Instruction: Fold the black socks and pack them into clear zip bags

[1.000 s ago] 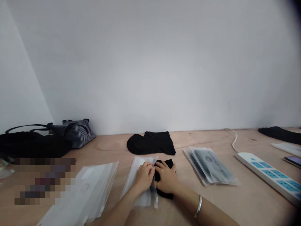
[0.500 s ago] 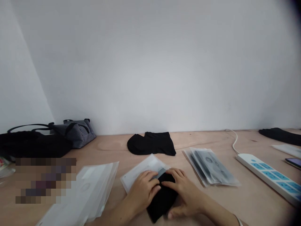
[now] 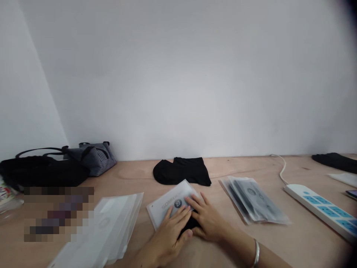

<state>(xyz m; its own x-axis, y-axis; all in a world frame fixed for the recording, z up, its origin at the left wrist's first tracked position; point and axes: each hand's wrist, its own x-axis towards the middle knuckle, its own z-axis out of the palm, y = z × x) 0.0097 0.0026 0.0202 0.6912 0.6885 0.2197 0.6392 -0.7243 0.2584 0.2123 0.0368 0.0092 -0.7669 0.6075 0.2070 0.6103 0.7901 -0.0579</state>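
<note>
A frosted plastic zip bag [image 3: 160, 208] with a round dark logo and lettering lies on the table in front of me. Folded black fabric [image 3: 192, 223] shows at its near end, between my hands, mostly inside or under the bag; the opening itself is hidden. My left hand [image 3: 174, 229] lies over the bag's near left part with its fingers stretched out. Opposite it, my right hand [image 3: 208, 219] rests on the right side, fingers spread and flat. Just behind the bag lies a black hood-like cloth piece [image 3: 181, 172].
Left of the bag is a stack of frosted bags [image 3: 97, 223]. Several filled bags [image 3: 253, 201] lie to the right, beside a white power strip [image 3: 320, 208]. A striped bag [image 3: 99, 160] and a black bag [image 3: 41, 173] stand back left; more black cloth [image 3: 336, 162] is far right.
The black fabric has gone further into the bag, and its lower end no longer sticks out toward me. Both hands have moved from gripping the fabric's edge to lying flat over the bag.
</note>
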